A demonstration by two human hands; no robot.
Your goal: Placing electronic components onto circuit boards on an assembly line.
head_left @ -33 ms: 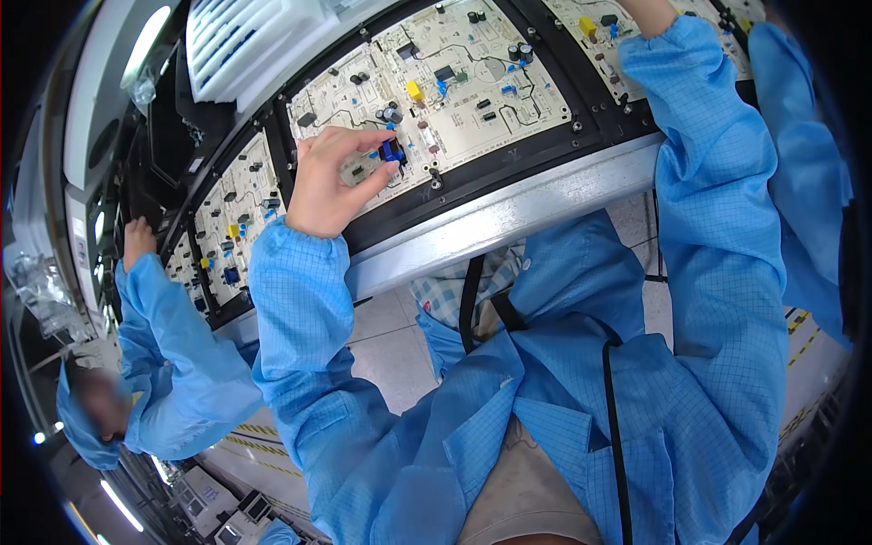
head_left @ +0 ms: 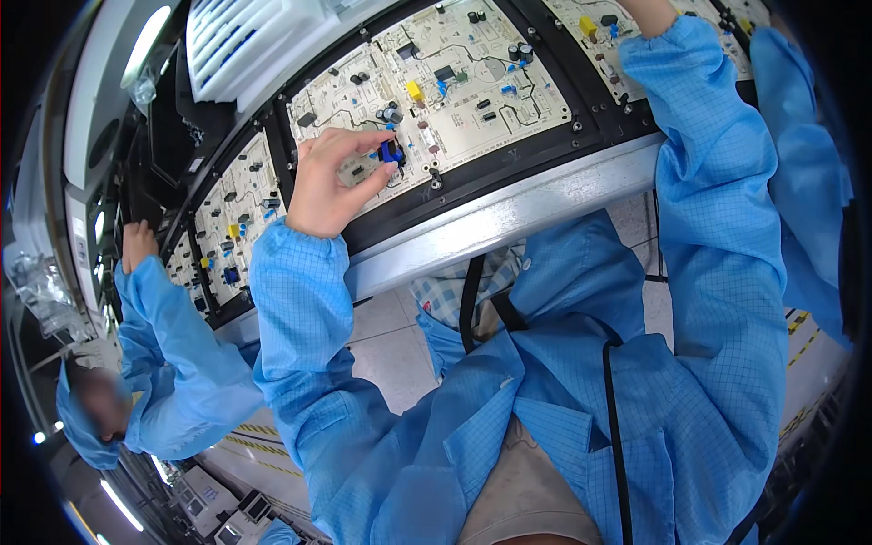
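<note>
My left hand is over the near left part of a pale circuit board set in a black frame. Its thumb and forefinger close around a small blue-and-black boxy component, which stands at the board's surface. Whether it is fully seated I cannot tell. Beside it are a grey cylindrical capacitor and a yellow block component. At the top edge, only the wrist part of my right hand shows, above another board; its fingers are out of the picture.
A metal rail runs along the near side of the frames. More populated boards lie to the left, where a co-worker in blue reaches in. A white slatted tray stands at the back left. Another blue sleeve is at far right.
My two hands hold their places, and the blue component has not visibly moved. The co-worker's hand at the left has shifted slightly.
</note>
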